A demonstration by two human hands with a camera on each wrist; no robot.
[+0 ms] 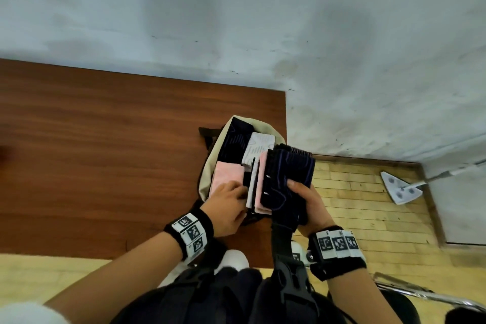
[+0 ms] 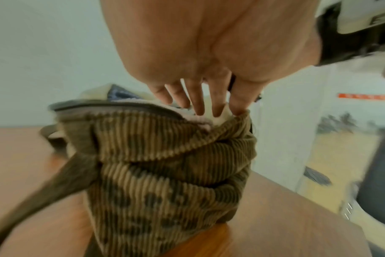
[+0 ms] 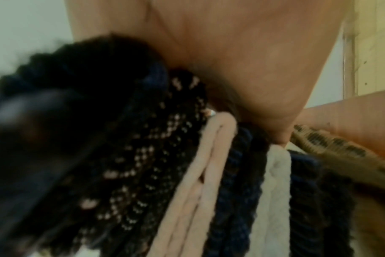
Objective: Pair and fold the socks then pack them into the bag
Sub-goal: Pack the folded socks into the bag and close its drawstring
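Observation:
A leopard-print corduroy bag (image 2: 165, 165) with a cream lining (image 1: 207, 166) stands open at the table's right edge. Inside it lie folded navy socks (image 1: 236, 139), white socks (image 1: 257, 150) and pink socks (image 1: 227, 173). My right hand (image 1: 310, 202) grips a stack of folded socks (image 1: 286, 173) in navy, pink and white layers (image 3: 209, 173), held upright at the bag's near right side. My left hand (image 1: 228, 205) reaches over the near rim with straight, spread fingers (image 2: 198, 102) dipping into the opening and holds nothing.
The brown wooden table (image 1: 105, 152) stretches to the left of the bag. Its right edge runs just past the bag, over a wood floor. A white mop head (image 1: 399, 187) lies on the floor to the right. A metal chair frame (image 1: 420, 294) is at the lower right.

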